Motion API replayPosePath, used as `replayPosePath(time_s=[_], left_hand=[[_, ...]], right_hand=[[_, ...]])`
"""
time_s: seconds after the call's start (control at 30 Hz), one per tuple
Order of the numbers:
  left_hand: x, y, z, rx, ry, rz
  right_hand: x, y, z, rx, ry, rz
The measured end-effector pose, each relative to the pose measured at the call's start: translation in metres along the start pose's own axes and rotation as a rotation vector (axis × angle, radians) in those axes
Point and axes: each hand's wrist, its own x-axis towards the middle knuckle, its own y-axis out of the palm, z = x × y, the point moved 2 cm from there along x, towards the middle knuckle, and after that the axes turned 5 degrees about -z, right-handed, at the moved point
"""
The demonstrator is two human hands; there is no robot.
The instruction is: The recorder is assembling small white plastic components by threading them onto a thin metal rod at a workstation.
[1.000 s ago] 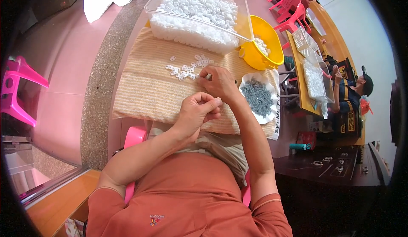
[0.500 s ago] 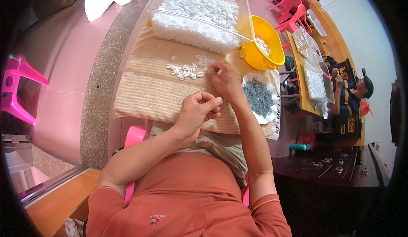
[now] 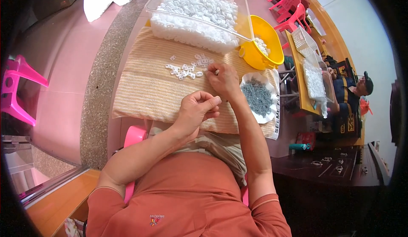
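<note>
Over the near part of a striped beige cloth (image 3: 144,82), my left hand (image 3: 197,110) is closed, thumb and forefinger pinched together. What sits in the pinch is hidden or too small to make out. My right hand (image 3: 224,80) rests farther forward with its fingers curled, beside the right edge of a loose cluster of small white plastic pieces (image 3: 199,74) with holes. Its fingertips are partly hidden, and I cannot make out what they hold. Just right of my right wrist is a white scalloped dish (image 3: 264,119) full of small dark grey parts (image 3: 257,97).
Beyond the cluster stands a clear plastic bin (image 3: 245,24) heaped with white pieces. A yellow bucket (image 3: 277,56) with some pale pieces stands right of it. A pink stool (image 3: 19,88) is at far left. Another person (image 3: 348,90) sits right, by a table with a white-filled container.
My right hand has shifted very slightly left toward the white pieces, fingers still curled. My left hand keeps its pinch almost unmoved. The person at right has lowered a hand.
</note>
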Motion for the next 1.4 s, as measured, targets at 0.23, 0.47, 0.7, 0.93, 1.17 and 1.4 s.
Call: replayPosePath(time_s=[0.23,0.47,0.7,0.93,1.17,1.4], left_hand=[[0.002,0.001,0.002,0.021,-0.001,-0.008],[0.002,0.000,0.002,0.029,-0.006,-0.015],[0.001,0.002,0.000,0.012,-0.005,-0.005],[0.003,0.000,0.000,0.015,-0.008,-0.022],[0.002,-0.001,-0.002,0.012,0.004,-0.065],[0.007,-0.007,-0.007,-0.032,0.189,-0.175]], right_hand=[[-0.002,-0.001,-0.014,0.168,0.076,-0.039],[-0.003,-0.001,-0.010,-0.026,-0.068,-0.032],[-0.005,-0.006,0.007,0.050,-0.220,-0.025],[-0.003,0.003,0.009,-0.036,-0.174,0.065],[-0.008,0.004,0.005,0.007,-0.201,0.057],[-0.032,-0.012,0.000,0.754,0.100,0.144]])
